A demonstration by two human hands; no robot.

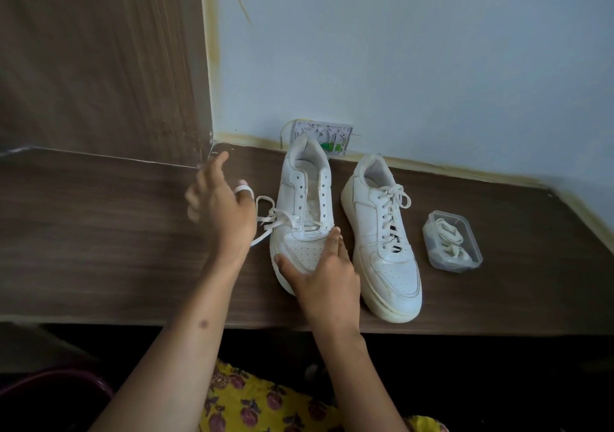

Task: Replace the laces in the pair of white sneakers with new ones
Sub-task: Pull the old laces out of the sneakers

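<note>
— Where are the sneakers sitting?
— Side by side on the bench (pixel 99 232), toes near. The left sneaker (pixel 304 219) is nearly unlaced; the right sneaker (pixel 385 242) is laced.
— And each grip?
— The right hand (pixel 324 275) is pressing the left sneaker's toe, fingers straight. The left hand (pixel 221 205), blurred, is pinching the old lace (pixel 269 222).
— New laces?
— They're lying in a clear container (pixel 452 245), far right.
</note>
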